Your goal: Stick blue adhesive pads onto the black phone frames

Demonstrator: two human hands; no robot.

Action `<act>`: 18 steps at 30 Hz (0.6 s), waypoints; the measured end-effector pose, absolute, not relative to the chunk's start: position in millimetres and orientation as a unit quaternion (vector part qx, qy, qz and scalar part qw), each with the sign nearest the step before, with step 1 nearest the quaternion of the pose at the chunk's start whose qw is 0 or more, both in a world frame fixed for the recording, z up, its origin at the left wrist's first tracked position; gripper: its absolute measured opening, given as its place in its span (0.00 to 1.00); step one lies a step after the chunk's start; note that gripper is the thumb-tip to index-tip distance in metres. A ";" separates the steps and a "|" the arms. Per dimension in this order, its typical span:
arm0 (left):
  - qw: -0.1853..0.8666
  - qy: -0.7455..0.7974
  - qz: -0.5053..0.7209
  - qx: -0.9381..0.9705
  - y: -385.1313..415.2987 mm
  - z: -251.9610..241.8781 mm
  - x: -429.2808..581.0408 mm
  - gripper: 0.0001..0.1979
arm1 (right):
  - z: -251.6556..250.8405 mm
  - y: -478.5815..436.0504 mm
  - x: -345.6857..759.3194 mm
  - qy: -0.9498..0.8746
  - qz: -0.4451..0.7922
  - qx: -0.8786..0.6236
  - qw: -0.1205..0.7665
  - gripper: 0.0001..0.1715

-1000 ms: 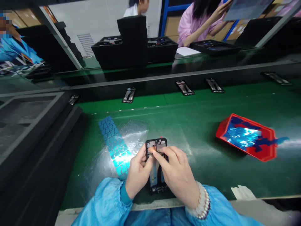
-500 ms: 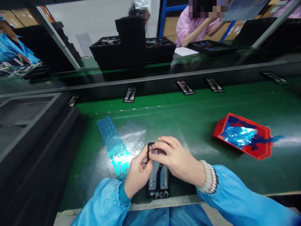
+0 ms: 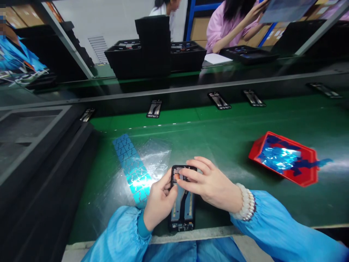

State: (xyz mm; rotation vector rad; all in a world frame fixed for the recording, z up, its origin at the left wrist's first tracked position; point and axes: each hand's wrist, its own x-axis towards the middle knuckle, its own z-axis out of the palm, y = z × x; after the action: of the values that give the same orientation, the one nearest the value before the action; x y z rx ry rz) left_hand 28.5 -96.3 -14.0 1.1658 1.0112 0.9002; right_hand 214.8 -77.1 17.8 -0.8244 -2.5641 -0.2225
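"Where's the black, rectangular, open-backed phone (image 3: 182, 211)?"

"Lower centre of the frame, clamped by the left hand (image 3: 159, 203) along its left edge."

"And the right hand (image 3: 216, 187)?"

"Curled over the phone's upper end; whether it pinches anything, I can't tell."

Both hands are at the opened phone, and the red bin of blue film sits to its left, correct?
Not quite: the head view shows the red bin of blue film to the right of the opened phone. The left hand and right hand are indeed at the phone.
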 end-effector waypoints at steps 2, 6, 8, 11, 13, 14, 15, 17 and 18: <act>0.631 0.439 0.393 0.505 -96.6 -14.1 29.0 0.25 | 20.0 -76.0 214.2 -0.924 -0.040 -0.306 0.225 0.17; 0.643 0.426 0.404 0.492 -96.6 -13.1 31.2 0.23 | 24.0 -78.1 215.6 -0.903 0.058 -0.338 0.259 0.18; 0.636 0.427 0.423 0.484 -95.8 -10.8 31.7 0.21 | 25.6 -80.9 219.0 -0.878 0.084 -0.362 0.302 0.19; 0.620 0.438 0.449 0.471 -94.3 -5.0 31.1 0.18 | 23.6 -87.4 224.0 -0.795 0.116 -0.459 0.379 0.12; 0.619 0.438 0.458 0.463 -93.6 -0.8 30.5 0.16 | 17.6 -95.1 223.7 -0.743 0.199 -0.519 0.372 0.15; 0.620 0.437 0.462 0.459 -93.4 0.9 30.3 0.15 | 13.4 -100.4 221.9 -0.727 0.265 -0.530 0.346 0.19; 0.621 0.436 0.465 0.455 -93.1 2.1 30.2 0.15 | 9.0 -106.4 219.4 -0.715 0.334 -0.529 0.312 0.20; 0.621 0.432 0.472 0.454 -92.4 2.6 30.3 0.15 | 1.4 -118.3 213.5 -0.690 0.435 -0.519 0.256 0.14; 0.620 0.430 0.472 0.455 -92.0 1.8 30.3 0.14 | -1.0 -122.3 211.3 -0.680 0.456 -0.519 0.246 0.11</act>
State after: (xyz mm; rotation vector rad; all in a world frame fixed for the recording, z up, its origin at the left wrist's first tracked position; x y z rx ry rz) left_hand 30.3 -92.0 1.8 1.0470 0.9878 1.0858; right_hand 211.3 -122.3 -1.0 -1.4164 -1.8540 1.2448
